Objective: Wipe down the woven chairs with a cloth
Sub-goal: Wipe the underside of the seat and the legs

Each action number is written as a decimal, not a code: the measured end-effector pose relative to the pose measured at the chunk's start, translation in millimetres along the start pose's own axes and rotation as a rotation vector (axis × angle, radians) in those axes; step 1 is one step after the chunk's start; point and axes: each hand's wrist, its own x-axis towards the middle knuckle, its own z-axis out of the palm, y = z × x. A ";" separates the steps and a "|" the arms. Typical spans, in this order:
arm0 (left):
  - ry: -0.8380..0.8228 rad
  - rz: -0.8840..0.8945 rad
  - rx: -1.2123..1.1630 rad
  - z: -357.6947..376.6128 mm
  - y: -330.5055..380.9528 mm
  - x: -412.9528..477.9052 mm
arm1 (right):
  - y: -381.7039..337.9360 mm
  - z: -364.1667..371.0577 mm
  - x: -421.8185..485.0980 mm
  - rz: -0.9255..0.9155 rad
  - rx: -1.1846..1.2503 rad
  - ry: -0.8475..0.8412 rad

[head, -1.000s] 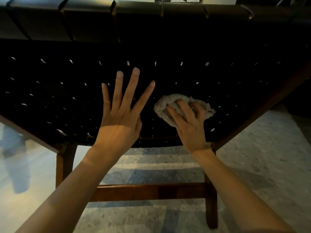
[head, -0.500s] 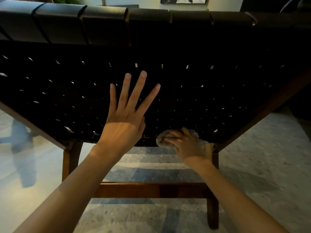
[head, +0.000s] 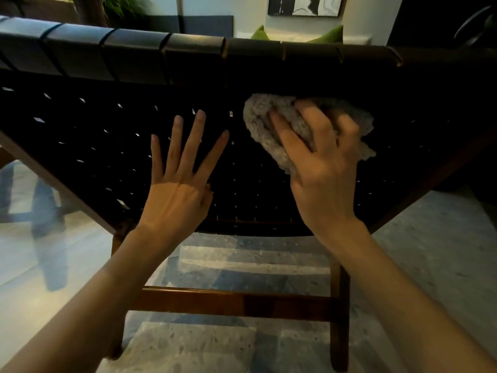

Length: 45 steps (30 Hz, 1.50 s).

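A chair with a black woven back (head: 88, 135) on a brown wooden frame fills the view, seen from behind. My left hand (head: 178, 184) lies flat against the weave, fingers straight and spread. My right hand (head: 320, 168) presses a crumpled grey-beige cloth (head: 266, 122) against the upper weave just under the top rail, with its fingers curled over the cloth. Part of the cloth is hidden under that hand.
A wooden crossbar (head: 236, 302) and rear legs (head: 340, 319) stand below the hands on a pale speckled floor. Beyond the top rail are green cushions (head: 329, 36), a framed picture (head: 304, 5) on the wall and a plant at the upper left.
My right hand first slid the cloth down to the bottom edge of the weave, then swept it up to just under the top rail. The left hand stayed flat on the weave.
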 end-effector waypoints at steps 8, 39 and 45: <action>0.024 -0.003 0.014 7.9 -6.5 -1.3 | -3.1 33.3 -9.6 -0.021 -0.003 0.008; 0.003 0.012 0.062 7.8 -29.5 -15.6 | -35.5 15.0 -60.1 0.039 0.260 -0.357; -0.037 -0.080 0.049 -1.9 -32.9 -16.2 | -38.8 12.1 14.5 -0.103 0.075 0.034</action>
